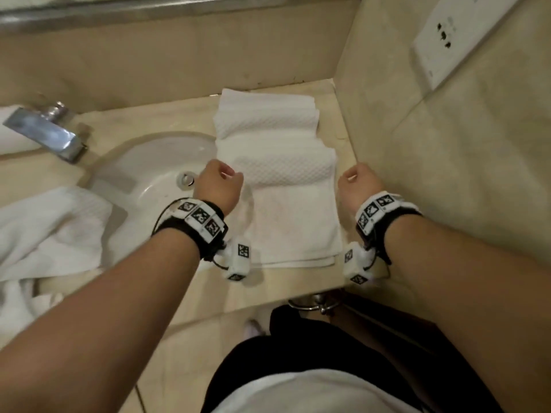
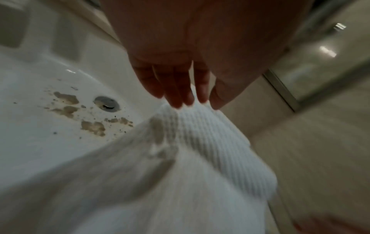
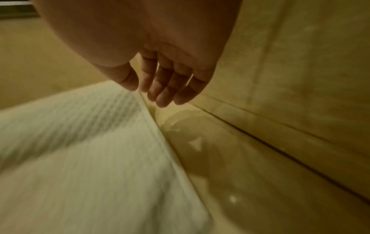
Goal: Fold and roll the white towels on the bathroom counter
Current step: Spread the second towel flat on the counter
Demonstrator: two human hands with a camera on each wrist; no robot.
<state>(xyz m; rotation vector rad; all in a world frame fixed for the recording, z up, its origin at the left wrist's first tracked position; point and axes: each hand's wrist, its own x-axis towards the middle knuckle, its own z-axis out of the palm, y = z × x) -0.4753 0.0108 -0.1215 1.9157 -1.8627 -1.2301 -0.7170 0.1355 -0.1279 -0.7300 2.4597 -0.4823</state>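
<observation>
A white towel (image 1: 298,228) lies flat on the beige counter (image 1: 214,290) right of the sink. Its far part is rolled into a waffle-textured roll (image 1: 286,171). My left hand (image 1: 226,174) sits at the roll's left end; in the left wrist view the fingertips (image 2: 186,101) and thumb pinch the towel (image 2: 210,142) where it peaks up. My right hand (image 1: 350,175) is at the right end. There the towel's edge (image 3: 90,142) rises between the thumb and index finger of my right hand (image 3: 140,91). A finished roll (image 1: 265,117) lies behind, against the back wall.
The white sink (image 1: 155,162) with its drain (image 1: 186,179) and a chrome faucet (image 1: 44,132) are at the left. A loose white towel (image 1: 50,231) is heaped over the sink's near-left rim. A tiled side wall (image 1: 447,174) with an outlet (image 1: 456,37) stands close on the right.
</observation>
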